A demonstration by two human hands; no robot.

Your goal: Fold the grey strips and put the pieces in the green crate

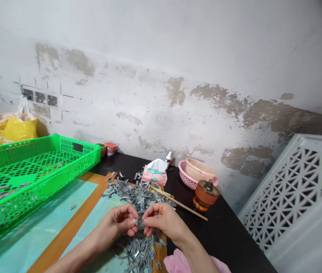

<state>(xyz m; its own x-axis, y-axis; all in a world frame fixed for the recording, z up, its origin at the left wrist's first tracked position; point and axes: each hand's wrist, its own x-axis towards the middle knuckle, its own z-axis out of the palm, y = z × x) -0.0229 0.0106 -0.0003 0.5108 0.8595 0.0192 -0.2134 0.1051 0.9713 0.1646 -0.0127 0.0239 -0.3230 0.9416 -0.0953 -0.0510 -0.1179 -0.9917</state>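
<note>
Gray plastic-looking piece (137, 222): the left hand (127, 221) pinches it between thumb and forefinger, nearly closed. The right hand (158, 220), just beside it, has its fingers curled together at the piece; whether they grip it too, I cannot tell. Loose gray strips (138, 194) crowd the space beyond both hands, and more gray pieces (140, 253) lie below them, leaving little room there. Left of the hands, teal sheeting (82, 231) gives space up to the green crate's (78, 167) near wall. Right, past the wooden stick (189, 210), the black tabletop (220, 235) runs to a slanting edge beside the white lattice panel (289, 193). Pink cloth (176, 261) lies by the right forearm.
</note>
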